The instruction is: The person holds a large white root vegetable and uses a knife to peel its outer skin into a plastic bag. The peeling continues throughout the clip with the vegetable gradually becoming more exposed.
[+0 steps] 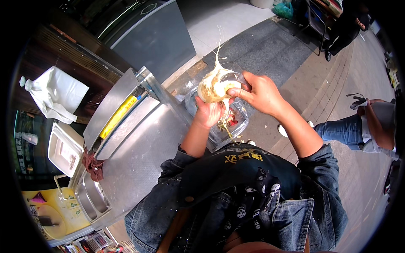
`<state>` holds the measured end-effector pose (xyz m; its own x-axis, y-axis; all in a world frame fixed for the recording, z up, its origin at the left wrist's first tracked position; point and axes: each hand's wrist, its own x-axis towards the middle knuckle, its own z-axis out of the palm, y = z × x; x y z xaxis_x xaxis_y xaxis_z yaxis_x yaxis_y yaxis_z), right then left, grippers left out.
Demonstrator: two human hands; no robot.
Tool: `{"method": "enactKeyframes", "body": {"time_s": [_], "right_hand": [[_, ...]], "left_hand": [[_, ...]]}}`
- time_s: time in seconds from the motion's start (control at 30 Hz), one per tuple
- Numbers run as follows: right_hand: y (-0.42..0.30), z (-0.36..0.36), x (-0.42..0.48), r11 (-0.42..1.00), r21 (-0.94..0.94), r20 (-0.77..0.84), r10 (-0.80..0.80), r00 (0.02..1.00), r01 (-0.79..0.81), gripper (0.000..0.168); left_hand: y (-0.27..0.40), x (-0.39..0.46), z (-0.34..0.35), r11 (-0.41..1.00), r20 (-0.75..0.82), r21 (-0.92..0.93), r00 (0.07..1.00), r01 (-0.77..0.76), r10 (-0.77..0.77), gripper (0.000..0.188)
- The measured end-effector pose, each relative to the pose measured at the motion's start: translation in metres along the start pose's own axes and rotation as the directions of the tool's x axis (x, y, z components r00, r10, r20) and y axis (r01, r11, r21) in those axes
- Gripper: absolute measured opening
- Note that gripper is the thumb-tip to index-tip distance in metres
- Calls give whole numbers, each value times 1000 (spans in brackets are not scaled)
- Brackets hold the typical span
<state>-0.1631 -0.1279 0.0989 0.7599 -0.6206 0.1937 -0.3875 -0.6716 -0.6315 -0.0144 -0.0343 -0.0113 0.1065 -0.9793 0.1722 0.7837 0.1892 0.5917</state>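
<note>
A large pale root vegetable, likely a jicama [208,85], is held up before me, with thin hairy roots rising from its top. My left hand [208,111] cups it from below. My right hand [259,91] grips its right side, thumb pressed on a white patch and fingers behind. A dark, see-through or shiny piece shows by the right fingers; I cannot tell what it is. Beneath the vegetable a fibrous strip [225,121] hangs down past my left hand. Behind and below lies a clear plastic bag [242,118] with scraps and something red inside.
A stainless steel counter [142,139] lies at my left, with a yellow packet [118,117] in its raised rack. Farther left are a brown cloth [93,166], a sink [93,196] and a white tub [65,150]. A person in jeans [340,131] stands at right, another [345,31] farther off.
</note>
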Motion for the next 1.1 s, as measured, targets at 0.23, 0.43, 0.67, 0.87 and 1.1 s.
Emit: {"method": "enactKeyframes", "body": {"time_s": [0.23, 0.43, 0.67, 0.87, 1.1], "right_hand": [[-3, 5, -4, 995, -77, -86, -77, 993, 70, 56], [-13, -11, -2, 982, -162, -95, -115, 989, 98, 60], [-9, -1, -6, 990, -99, -83, -104, 991, 96, 55], [-14, -11, -3, 984, -145, -121, -121, 985, 103, 58], [-10, -3, -6, 991, -101, -95, -94, 991, 84, 60]], "left_hand": [[1, 2, 16, 999, -34, 2, 999, -38, 38, 110], [2, 2, 13, 1000, -8, -11, 1000, -14, 14, 111], [2, 2, 21, 1000, -26, 21, 1000, -14, 15, 114], [2, 2, 17, 1000, -15, -13, 1000, -7, 6, 111], [0, 1, 23, 999, -11, 5, 999, -40, 40, 111]]}}
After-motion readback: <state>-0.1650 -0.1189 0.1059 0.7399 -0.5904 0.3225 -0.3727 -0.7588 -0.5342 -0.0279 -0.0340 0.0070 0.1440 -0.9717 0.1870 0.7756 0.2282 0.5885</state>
